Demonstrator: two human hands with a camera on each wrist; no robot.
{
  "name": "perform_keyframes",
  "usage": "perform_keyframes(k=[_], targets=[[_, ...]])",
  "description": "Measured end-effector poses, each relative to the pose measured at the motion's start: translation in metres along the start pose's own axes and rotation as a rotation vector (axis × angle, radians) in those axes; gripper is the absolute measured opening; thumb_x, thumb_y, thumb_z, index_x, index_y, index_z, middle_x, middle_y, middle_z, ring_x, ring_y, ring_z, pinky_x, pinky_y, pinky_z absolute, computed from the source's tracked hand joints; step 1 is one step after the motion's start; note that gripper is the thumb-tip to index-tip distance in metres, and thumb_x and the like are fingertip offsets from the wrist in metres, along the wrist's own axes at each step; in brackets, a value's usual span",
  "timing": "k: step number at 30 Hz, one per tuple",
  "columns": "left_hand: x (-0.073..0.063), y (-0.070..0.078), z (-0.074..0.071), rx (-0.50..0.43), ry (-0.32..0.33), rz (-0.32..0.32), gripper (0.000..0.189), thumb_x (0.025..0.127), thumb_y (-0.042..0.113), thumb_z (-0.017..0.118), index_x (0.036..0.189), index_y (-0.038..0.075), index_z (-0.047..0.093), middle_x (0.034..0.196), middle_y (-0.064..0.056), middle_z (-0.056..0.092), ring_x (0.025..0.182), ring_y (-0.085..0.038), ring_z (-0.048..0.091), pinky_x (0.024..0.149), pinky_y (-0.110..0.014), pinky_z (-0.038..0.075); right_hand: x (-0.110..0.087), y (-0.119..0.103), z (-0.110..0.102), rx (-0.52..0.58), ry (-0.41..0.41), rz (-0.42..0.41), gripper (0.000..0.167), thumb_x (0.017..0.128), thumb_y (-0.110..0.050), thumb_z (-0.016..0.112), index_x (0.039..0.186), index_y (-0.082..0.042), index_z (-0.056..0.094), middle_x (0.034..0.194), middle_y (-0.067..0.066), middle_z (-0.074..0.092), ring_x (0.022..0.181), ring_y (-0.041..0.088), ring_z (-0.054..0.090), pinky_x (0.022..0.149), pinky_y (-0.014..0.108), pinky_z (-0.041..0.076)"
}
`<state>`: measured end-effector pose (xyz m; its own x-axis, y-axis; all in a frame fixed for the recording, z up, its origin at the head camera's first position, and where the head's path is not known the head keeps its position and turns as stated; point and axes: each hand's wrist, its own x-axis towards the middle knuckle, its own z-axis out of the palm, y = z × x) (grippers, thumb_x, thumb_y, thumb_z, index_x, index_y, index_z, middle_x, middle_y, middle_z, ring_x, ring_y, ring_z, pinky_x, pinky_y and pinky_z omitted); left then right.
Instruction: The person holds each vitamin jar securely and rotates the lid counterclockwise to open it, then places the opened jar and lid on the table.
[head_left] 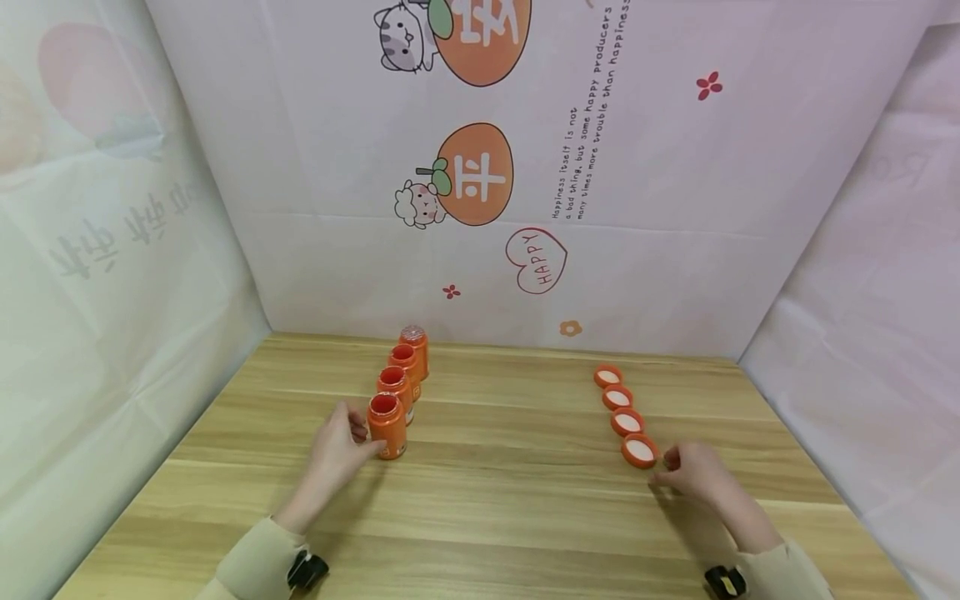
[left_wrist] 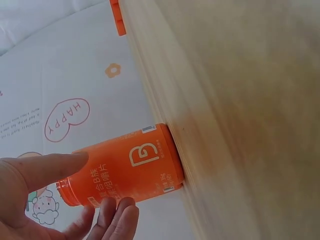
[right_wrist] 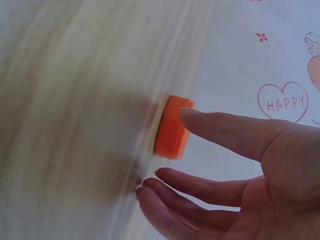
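Observation:
On the left, several orange bottles without lids stand in a row. My left hand [head_left: 341, 446] is at the left side of the nearest bottle [head_left: 387, 429], its thumb overlapping the bottle's lower front and its fingers loosely bent. In the left wrist view the bottle [left_wrist: 130, 167] stands upright on the table, thumb and fingers spread about it. To the right, my right hand [head_left: 693, 471] is beside the nearest orange lid [head_left: 640, 451], which lies with its white inside up. Thumb and fingers are apart near that lid [right_wrist: 172, 130] in the right wrist view.
Behind the nearest bottle stand more bottles [head_left: 393, 383], [head_left: 403, 360], and the farthest bottle [head_left: 414, 350] has a whitish top. More lids [head_left: 627, 422] run back in a slanted row. The wooden table [head_left: 510, 500] meets a printed white cloth [head_left: 637, 275] behind and at both sides.

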<state>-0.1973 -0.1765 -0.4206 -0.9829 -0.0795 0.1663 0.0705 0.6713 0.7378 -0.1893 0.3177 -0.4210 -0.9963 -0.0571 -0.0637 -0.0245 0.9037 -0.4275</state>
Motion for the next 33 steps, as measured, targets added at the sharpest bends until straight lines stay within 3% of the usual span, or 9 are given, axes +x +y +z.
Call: perform_keyframes(k=[3, 6, 9, 17, 25, 33], targets=[[-0.005, 0.0, 0.0, 0.034, -0.003, 0.037, 0.029, 0.073, 0.01, 0.077, 0.088, 0.002, 0.054, 0.084, -0.009, 0.06, 0.078, -0.02, 0.056, 0.069, -0.031, 0.046, -0.004, -0.002, 0.001, -0.011, -0.006, -0.014, 0.025, 0.079, -0.022, 0.074, 0.072, -0.001, 0.061, 0.067, 0.002, 0.056, 0.063, 0.015, 0.049, 0.057, 0.03, 0.041], [-0.009, 0.001, 0.002, 0.058, -0.024, 0.067, 0.02, 0.075, 0.01, 0.076, 0.085, 0.004, 0.059, 0.081, -0.006, 0.063, 0.076, -0.017, 0.058, 0.069, -0.03, 0.047, -0.008, -0.005, 0.004, -0.036, -0.004, -0.045, 0.033, 0.084, -0.024, 0.069, 0.06, -0.009, 0.051, 0.056, -0.004, 0.043, 0.054, 0.01, 0.039, 0.05, 0.025, 0.033], [-0.014, 0.002, 0.004, 0.073, -0.049, 0.081, 0.014, 0.078, 0.011, 0.075, 0.084, 0.007, 0.063, 0.08, -0.002, 0.066, 0.076, -0.013, 0.06, 0.069, -0.03, 0.05, -0.012, -0.008, 0.005, -0.067, -0.02, -0.06, 0.04, 0.088, -0.027, 0.064, 0.057, -0.014, 0.042, 0.053, -0.006, 0.032, 0.051, 0.009, 0.031, 0.048, 0.022, 0.026], [-0.024, 0.011, 0.013, 0.095, -0.12, 0.113, 0.008, 0.08, 0.014, 0.073, 0.086, 0.01, 0.07, 0.088, -0.002, 0.071, 0.085, -0.019, 0.065, 0.077, -0.039, 0.052, -0.02, -0.025, 0.006, -0.119, -0.064, -0.086, 0.026, 0.09, -0.03, 0.062, 0.08, -0.006, 0.061, 0.069, -0.001, 0.052, 0.063, 0.013, 0.046, 0.057, 0.031, 0.039], [-0.03, 0.021, 0.021, 0.15, -0.203, 0.148, 0.02, 0.083, 0.02, 0.071, 0.098, 0.006, 0.071, 0.102, -0.01, 0.071, 0.096, -0.028, 0.065, 0.083, -0.046, 0.051, -0.023, -0.042, 0.014, -0.093, -0.082, -0.121, 0.026, 0.091, -0.032, 0.061, 0.084, -0.006, 0.059, 0.065, 0.0, 0.048, 0.059, 0.014, 0.043, 0.054, 0.03, 0.035], [-0.028, 0.028, 0.037, 0.128, -0.254, 0.237, 0.032, 0.084, 0.02, 0.07, 0.108, 0.0, 0.067, 0.109, -0.014, 0.068, 0.1, -0.03, 0.064, 0.085, -0.046, 0.05, -0.014, -0.059, 0.026, -0.084, -0.043, -0.154, 0.047, 0.09, -0.034, 0.062, 0.116, 0.005, 0.058, 0.091, 0.007, 0.066, 0.084, 0.022, 0.063, 0.074, 0.043, 0.05]])
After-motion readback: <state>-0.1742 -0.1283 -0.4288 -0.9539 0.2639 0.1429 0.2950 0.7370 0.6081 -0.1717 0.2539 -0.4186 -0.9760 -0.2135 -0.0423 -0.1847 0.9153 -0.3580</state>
